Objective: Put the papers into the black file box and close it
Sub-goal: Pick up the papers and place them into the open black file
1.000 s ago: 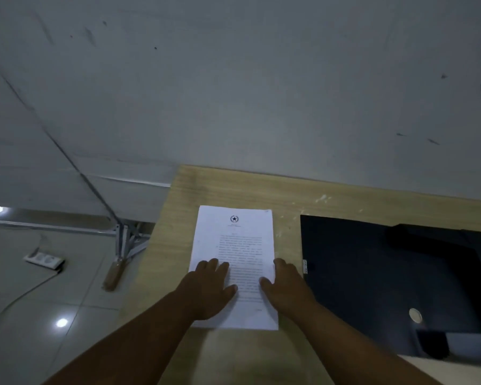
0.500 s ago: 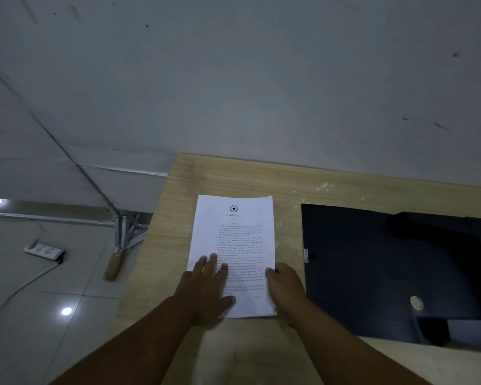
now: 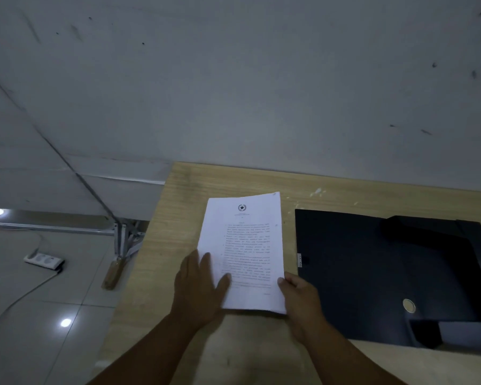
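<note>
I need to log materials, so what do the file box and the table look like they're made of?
File box: probably plastic or coated board, matte black, judging by its flat, even, dull surface; a round metal-looking snap shines on it. Table: pale wood-grain top, likely laminate, with fine streaks and a few white scuffs.

Head view, dim light. Wooden table (image 3: 156, 273) in lower centre-right of frame, grey wall above. Stack of papers (image 3: 247, 245) at frame centre, printed text w/ star emblem at top, far end tilted slightly right. Left hand (image 3: 199, 287) flat on papers' lower left corner, fingers spread. Right hand (image 3: 300, 298) gripping lower right edge, thumb on top. Black file box (image 3: 358, 273) just right of papers, lying open, round metal snap (image 3: 409, 305) near its lower right. Lower left: tiled floor, power strip (image 3: 43, 260) w/ cable.
</note>
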A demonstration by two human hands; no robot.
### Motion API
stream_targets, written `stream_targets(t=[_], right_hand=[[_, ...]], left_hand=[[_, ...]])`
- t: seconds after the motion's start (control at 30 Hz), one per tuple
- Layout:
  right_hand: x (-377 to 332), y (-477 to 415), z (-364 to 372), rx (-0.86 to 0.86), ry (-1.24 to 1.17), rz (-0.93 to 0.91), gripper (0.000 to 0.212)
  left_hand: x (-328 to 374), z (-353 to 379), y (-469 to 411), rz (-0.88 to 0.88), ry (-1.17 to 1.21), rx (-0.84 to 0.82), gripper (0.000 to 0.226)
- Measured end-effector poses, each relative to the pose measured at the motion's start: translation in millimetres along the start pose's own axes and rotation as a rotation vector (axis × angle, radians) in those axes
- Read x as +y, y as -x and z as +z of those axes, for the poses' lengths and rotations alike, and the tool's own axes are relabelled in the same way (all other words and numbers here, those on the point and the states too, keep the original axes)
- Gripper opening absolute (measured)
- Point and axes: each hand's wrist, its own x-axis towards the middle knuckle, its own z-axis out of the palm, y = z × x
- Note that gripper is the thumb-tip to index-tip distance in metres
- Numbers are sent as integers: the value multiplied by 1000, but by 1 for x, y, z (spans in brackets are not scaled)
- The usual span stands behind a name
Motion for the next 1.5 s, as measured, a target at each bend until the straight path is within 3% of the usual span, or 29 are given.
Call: stream_targets(t=[0.1, 0.17, 0.3, 0.67, 1.0, 1.17, 1.3, 1.5], right_hand=[[-7, -2, -28, 3, -59, 1, 18], [-14, -3, -50, 8, -69, -24, 19], [-27, -6, -99, 17, -62, -86, 20], [-36, -35, -229, 105, 173, -258, 25], [-12, -71, -350, 435, 655, -432, 32], [2, -85, -398, 623, 1016, -329, 53], [8, -93, -418, 592, 1015, -128, 74], [2, -92, -416, 533, 1027, -138, 74]], left_hand=[[20, -5, -3, -160, 413, 51, 75], [40, -10, -3, -250, 707, -4, 59], [82, -6, 4, -237, 899, -79, 27], [185, 63, 11, -200, 1003, -98, 35], [233, 129, 22, -265, 1037, -103, 37], [240, 146, 31, -271, 947, -115, 36], [243, 155, 40, -279, 921, -110, 36], [240, 156, 42, -295, 893, -90, 36]])
